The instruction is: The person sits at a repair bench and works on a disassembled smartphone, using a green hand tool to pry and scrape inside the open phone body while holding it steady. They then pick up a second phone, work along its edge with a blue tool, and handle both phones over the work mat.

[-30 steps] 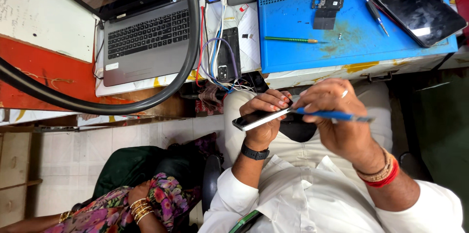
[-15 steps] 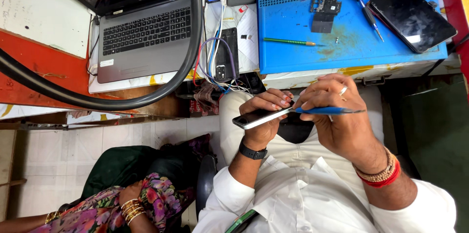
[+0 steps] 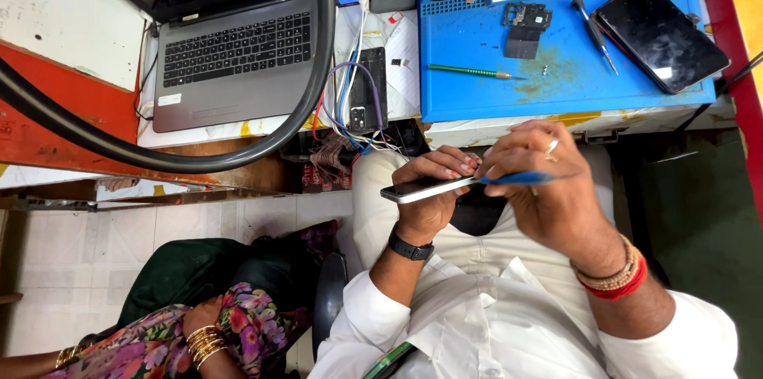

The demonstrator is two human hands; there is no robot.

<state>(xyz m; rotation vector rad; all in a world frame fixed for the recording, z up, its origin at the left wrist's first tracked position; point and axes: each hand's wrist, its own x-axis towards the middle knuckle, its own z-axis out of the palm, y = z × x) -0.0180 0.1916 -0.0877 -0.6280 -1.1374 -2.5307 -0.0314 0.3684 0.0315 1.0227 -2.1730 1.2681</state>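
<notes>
The left hand (image 3: pixel 433 188) is closed around a slim silver phone (image 3: pixel 421 188), holding it edge-on over the lap, with the fingers curled over its top edge and a black watch (image 3: pixel 411 249) on the wrist. The right hand (image 3: pixel 548 188) pinches a thin blue tool (image 3: pixel 513 179) between thumb and fingers, and the tool's tip meets the right end of the phone, just where the left fingertips rest. A ring shows on one right finger, and red and beaded bracelets (image 3: pixel 612 280) circle the right wrist. Both hands sit in front of the workbench edge, above the person's pale trousers and white shirt (image 3: pixel 493 323). On the bench beyond lies a blue work mat (image 3: pixel 477 93), and on it a dark phone screen (image 3: pixel 660 36) lies at the right, a small screwdriver (image 3: pixel 594 32) just beside it, a green-handled tool (image 3: pixel 469 71) nearer the middle, and a small dark phone part (image 3: pixel 524 29) above that. To the left of the mat a black phone (image 3: pixel 367 101) lies among coloured cables, and further left stands an open grey laptop (image 3: pixel 234 61) with a thick black hose (image 3: pixel 238 158) curving round it. At the lower left another person's arm in a flowered sleeve (image 3: pixel 183 343) with gold bangles shows, well apart from the work
</notes>
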